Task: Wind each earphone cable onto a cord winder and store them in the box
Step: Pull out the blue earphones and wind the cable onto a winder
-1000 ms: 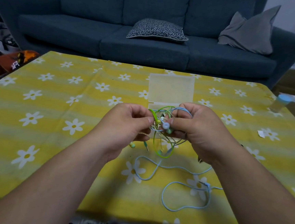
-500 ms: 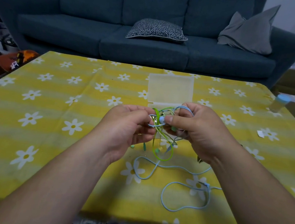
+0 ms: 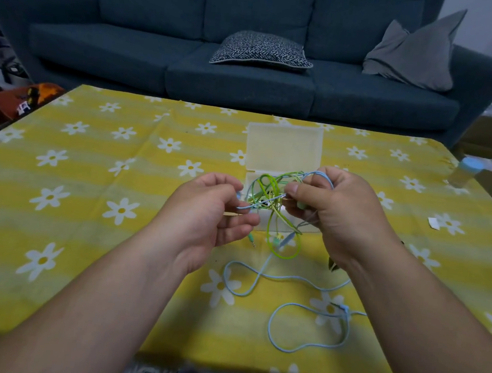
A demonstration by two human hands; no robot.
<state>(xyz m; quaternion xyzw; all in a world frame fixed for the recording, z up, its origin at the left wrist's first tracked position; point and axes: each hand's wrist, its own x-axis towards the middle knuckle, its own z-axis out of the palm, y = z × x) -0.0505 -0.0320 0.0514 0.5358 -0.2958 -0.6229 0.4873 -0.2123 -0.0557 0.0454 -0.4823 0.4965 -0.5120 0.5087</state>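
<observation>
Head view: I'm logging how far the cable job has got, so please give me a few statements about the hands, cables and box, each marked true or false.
1. The left hand and right hand both hold the tangle of green and blue cables. True.
2. The blue cable is wound on a winder. False: loose loops of it lie on the tablecloth.
3. The clear box behind the hands stands open. True.
4. The patterned cushion lies on the table. False: it lies on the sofa.
</observation>
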